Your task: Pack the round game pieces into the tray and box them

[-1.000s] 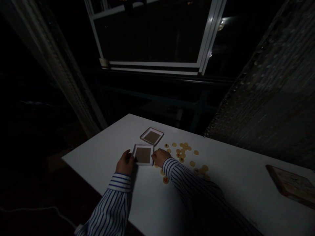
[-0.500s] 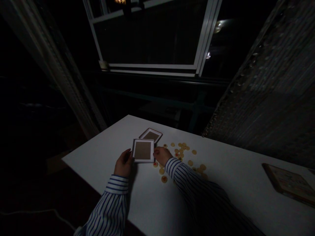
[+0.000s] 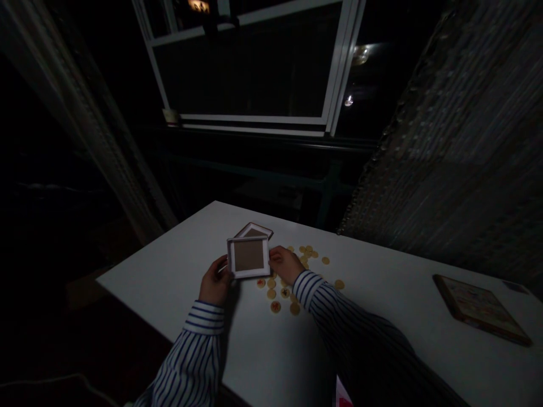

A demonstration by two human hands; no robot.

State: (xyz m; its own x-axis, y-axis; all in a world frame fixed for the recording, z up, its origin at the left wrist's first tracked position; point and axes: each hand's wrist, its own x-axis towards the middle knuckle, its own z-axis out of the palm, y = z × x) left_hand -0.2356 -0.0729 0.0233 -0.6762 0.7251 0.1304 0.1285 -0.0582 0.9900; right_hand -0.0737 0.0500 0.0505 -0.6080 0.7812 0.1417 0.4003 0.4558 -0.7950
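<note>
Both my hands hold a small square white box half [image 3: 248, 257] with a brown inside, tilted up above the white table [image 3: 178, 271]. My left hand [image 3: 215, 284] grips its left edge and my right hand [image 3: 287, 264] grips its right edge, fingers closed on it. A second square box half [image 3: 254, 230] lies flat on the table just behind. Several small yellow round tokens [image 3: 275, 294] with red or dark marks lie scattered beneath and to the right of my hands.
A flat wooden-framed board [image 3: 479, 308] lies at the table's right end. A white-framed window [image 3: 254, 62] is behind the table, a curtain [image 3: 458, 141] hangs at the right. The table's near left edge drops to a dark floor.
The box half has been lifted off the table and tilted toward me, both hands rising with it. Tokens that lay under it are now uncovered.
</note>
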